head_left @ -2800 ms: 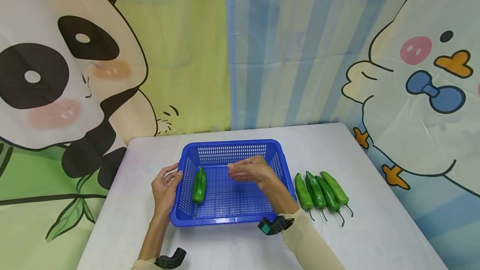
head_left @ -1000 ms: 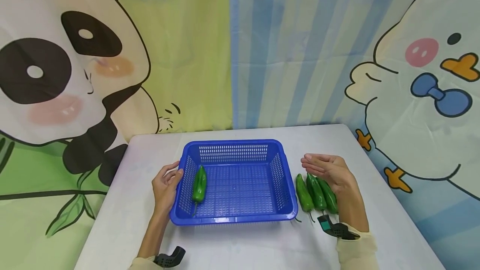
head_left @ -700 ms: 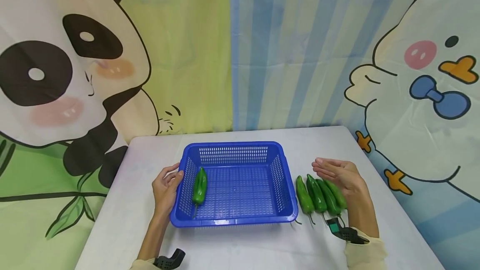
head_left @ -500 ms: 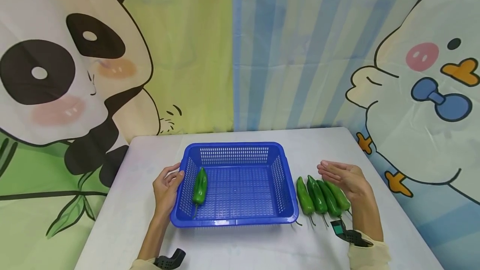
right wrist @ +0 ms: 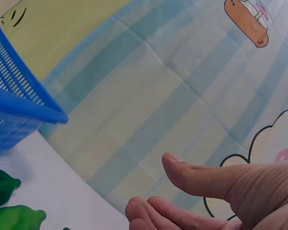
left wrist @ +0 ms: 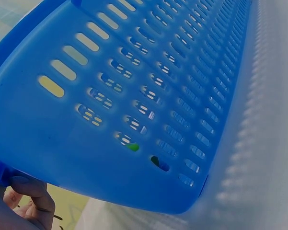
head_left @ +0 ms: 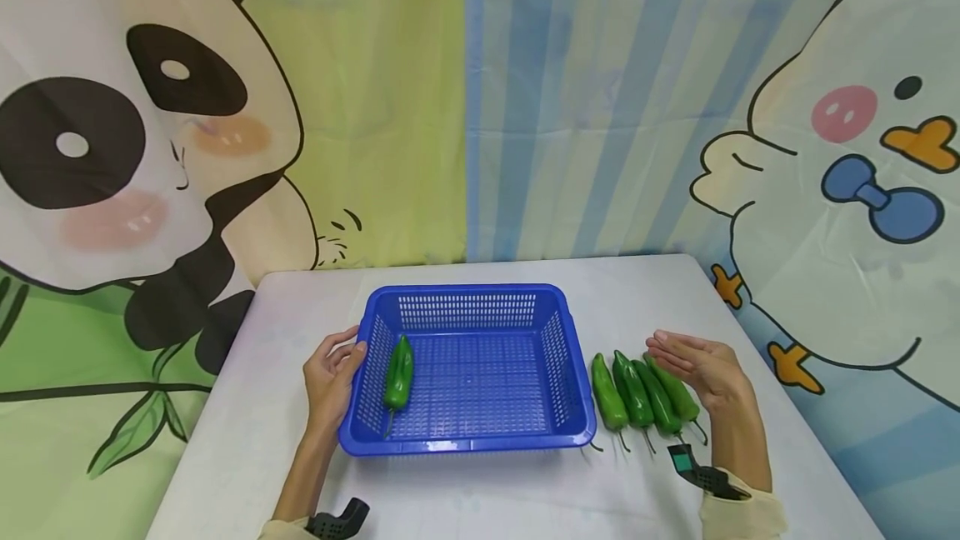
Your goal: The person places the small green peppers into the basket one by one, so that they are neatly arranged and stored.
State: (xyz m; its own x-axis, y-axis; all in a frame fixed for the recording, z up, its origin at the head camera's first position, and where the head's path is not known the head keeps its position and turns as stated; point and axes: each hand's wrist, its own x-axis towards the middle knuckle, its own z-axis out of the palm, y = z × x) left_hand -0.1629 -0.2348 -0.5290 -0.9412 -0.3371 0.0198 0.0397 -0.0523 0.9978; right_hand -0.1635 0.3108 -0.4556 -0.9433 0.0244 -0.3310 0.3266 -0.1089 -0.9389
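Observation:
A blue plastic basket [head_left: 467, 443] stands on the table, one green pepper [head_left: 399, 373] lying inside at its left. My left hand [head_left: 330, 377] grips the basket's left rim; curled fingers [left wrist: 40, 199] show at that rim in the left wrist view. Several more green peppers [head_left: 633, 390] lie side by side to the right of the basket, stems toward me. Just beyond the rightmost one, my right hand [head_left: 705, 369] hovers palm-inward, its fingers extended and holding nothing. In the right wrist view its thumb [right wrist: 196, 179] stands apart from the fingers.
The white table [head_left: 480, 494] meets a cartoon-printed curtain [head_left: 562, 107] at the back. A stem [head_left: 596, 447] pokes out by the basket's right front corner; what it belongs to is hidden. Black cameras [head_left: 337, 519] sit on both wrists.
My right hand has moved from above the basket to the right, across the loose peppers to their far side. The left hand stays on the rim; the peppers lie as before.

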